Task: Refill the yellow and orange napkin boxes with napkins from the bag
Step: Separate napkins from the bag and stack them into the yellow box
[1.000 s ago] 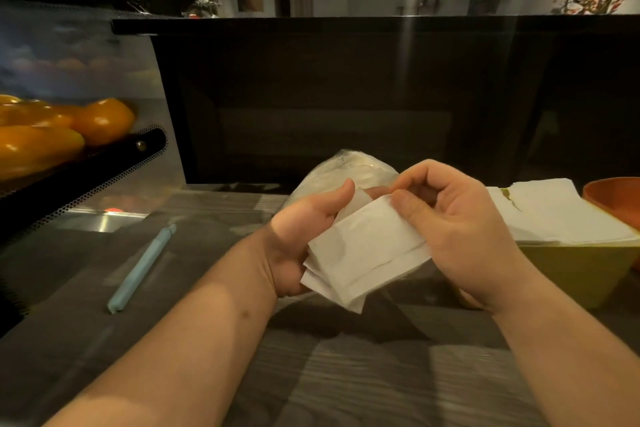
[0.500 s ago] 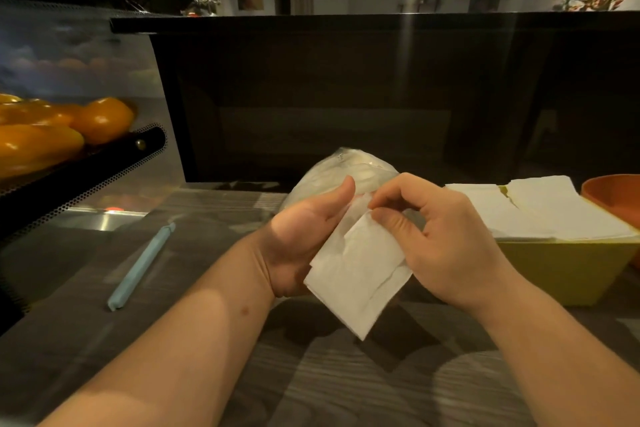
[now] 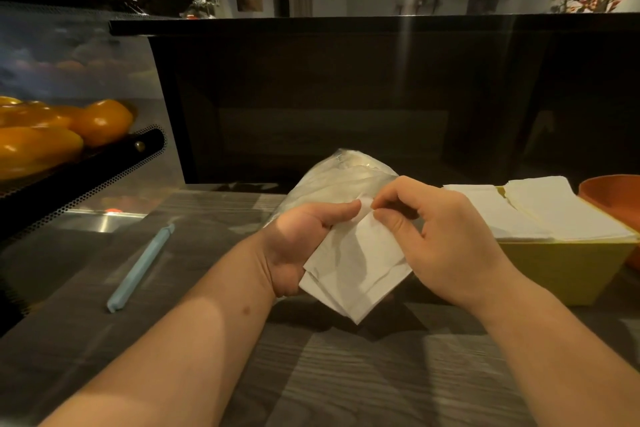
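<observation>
A small stack of napkins (image 3: 353, 270), white and folded, is held in the air just above the grey wood-grain counter (image 3: 381, 378), in the middle of the view. Several layered edges show at its lower corner, but the exact number of sheets cannot be told. The left hand (image 3: 301, 246) grips the stack from its left side, palm turned inward, thumb laid straight along the upper edge and the other fingers hidden behind the paper. The right hand (image 3: 440, 239) comes in from the right with its back to the camera, its thumb and forefinger pinching the top corner of the front sheet while the remaining fingers curl loosely behind. Both forearms are bare and reach in from the bottom edge. Right behind the hands lies one clear plastic bag (image 3: 332, 180), with more white paper showing through it. To the right stands one yellow box (image 3: 568, 270) holding two piles of napkins side by side (image 3: 554, 215), filled up to its rim. Just beyond it, one orange box (image 3: 613, 194) is cut off by the right edge; its contents are not visible. On the counter to the left lies one pale blue stick (image 3: 138, 270), set diagonally and well apart from the hands. At far left, at least three orange fruits (image 3: 100, 121) sit inside a glass-fronted case.
</observation>
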Motion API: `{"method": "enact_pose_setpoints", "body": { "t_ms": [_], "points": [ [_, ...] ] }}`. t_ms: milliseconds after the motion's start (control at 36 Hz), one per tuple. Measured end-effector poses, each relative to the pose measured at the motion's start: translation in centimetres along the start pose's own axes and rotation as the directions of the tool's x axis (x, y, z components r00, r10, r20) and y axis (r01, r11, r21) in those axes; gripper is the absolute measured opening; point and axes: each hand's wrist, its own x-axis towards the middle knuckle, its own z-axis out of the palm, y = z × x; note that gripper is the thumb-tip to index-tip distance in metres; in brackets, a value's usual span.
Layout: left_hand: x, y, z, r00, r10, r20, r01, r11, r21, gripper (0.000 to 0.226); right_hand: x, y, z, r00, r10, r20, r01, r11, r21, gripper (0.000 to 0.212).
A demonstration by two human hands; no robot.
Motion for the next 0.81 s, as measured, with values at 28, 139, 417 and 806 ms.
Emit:
{"method": "enact_pose_setpoints", "body": {
  "t_ms": [28,139,417,806],
  "points": [
    [0.0,0.0,0.0,1.000,-0.003,-0.007,0.003,1.000,0.003,0.043,0.0,0.1,0.0,1.000,0.000,-0.007,0.000,1.000,-0.016,0.006],
    [-0.1,0.1,-0.2,1.000,0.009,-0.011,-0.009,1.000,-0.007,0.047,-0.1,0.3,0.1,1.000,0.029,0.005,-0.029,0.999,-0.028,0.008],
    [-0.1,-0.2,-1.0,0.994,0.094,0.052,-0.092,0.995,-0.050,0.035,-0.2,-0.1,0.1,0.999,0.049,0.006,-0.049,0.998,0.042,0.014],
    [0.8,-0.1,-1.7,0.974,0.172,0.145,-0.153,0.979,-0.137,0.046,-1.4,-3.4,1.0,0.986,-0.123,0.115,0.087,0.957,0.278,0.010]
  ]
}}
